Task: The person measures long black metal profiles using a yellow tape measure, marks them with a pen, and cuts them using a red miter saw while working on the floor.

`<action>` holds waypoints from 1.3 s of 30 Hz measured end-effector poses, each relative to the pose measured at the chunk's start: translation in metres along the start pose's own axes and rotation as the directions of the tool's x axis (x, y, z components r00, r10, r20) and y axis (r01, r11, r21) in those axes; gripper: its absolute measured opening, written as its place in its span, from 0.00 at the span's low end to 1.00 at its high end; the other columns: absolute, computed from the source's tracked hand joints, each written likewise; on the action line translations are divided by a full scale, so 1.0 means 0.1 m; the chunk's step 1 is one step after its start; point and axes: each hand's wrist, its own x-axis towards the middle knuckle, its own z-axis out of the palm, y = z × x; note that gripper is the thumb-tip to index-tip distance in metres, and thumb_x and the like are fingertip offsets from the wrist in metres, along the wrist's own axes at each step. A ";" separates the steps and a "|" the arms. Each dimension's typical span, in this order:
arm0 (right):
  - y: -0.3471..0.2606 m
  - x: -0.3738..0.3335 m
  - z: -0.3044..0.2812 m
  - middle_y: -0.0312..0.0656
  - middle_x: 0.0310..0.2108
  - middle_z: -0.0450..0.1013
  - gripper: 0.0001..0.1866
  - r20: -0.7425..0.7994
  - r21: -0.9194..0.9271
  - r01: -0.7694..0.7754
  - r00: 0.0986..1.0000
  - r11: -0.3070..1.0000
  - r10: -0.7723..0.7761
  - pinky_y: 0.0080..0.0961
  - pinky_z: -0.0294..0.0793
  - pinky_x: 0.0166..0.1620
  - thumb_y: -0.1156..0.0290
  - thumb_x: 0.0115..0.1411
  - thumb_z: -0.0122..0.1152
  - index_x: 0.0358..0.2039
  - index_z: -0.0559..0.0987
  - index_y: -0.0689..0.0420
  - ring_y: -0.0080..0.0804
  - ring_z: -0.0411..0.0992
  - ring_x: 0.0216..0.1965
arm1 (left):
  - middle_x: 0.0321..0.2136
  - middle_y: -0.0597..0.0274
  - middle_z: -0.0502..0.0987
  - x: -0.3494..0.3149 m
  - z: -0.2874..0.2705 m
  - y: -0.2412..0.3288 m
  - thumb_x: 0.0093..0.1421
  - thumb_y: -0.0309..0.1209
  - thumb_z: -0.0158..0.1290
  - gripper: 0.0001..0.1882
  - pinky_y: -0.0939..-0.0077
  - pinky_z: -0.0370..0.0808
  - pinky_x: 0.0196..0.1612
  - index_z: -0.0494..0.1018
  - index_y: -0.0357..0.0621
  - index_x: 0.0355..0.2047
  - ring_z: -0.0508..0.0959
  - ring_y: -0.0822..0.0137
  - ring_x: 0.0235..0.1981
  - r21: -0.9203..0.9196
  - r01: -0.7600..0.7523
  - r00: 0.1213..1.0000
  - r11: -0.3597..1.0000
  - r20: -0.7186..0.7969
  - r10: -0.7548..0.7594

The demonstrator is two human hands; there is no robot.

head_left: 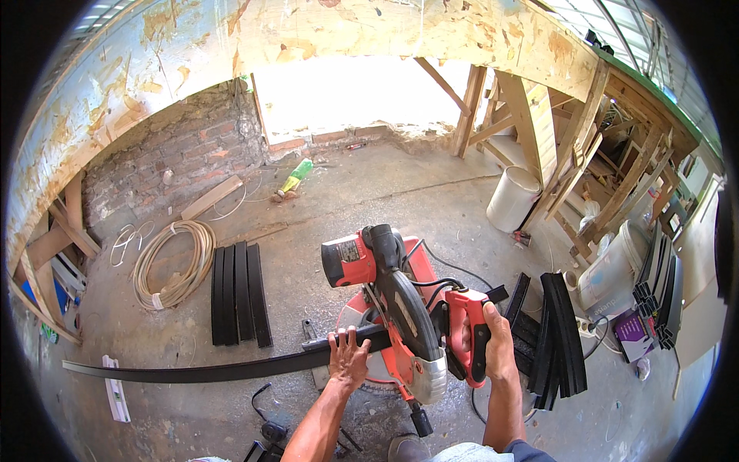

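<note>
A red and black miter saw point(408, 308) stands on the floor in front of me. My right hand point(497, 339) is closed round its red D-shaped handle point(466, 336). A long black strip point(208, 373) lies across the saw's base and reaches far out to the left, curved by the lens. My left hand point(350, 362) holds this strip down left of the saw head, its fingers bent over the far edge. The saw head and its guard hide the blade and the strip's right end.
Short black strips point(239, 292) lie side by side at the left, and more black pieces point(558, 331) at the right. Beyond are a coiled hose point(173, 266), a green bottle point(296, 175) and a white bucket point(513, 199). A spirit level point(115, 389) lies under the long strip's left end.
</note>
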 end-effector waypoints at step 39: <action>0.03 -0.02 0.00 0.36 0.19 0.72 0.36 -0.006 0.005 -0.018 1.000 1.000 0.018 0.20 0.69 0.25 0.37 0.69 0.41 0.32 0.78 0.61 0.21 0.70 0.19 | 0.55 0.49 0.63 0.00 0.03 0.01 0.57 0.40 0.59 0.18 0.42 0.48 0.66 0.79 0.59 0.48 0.58 0.47 0.62 -0.022 0.010 1.000 1.000 -0.014 -0.010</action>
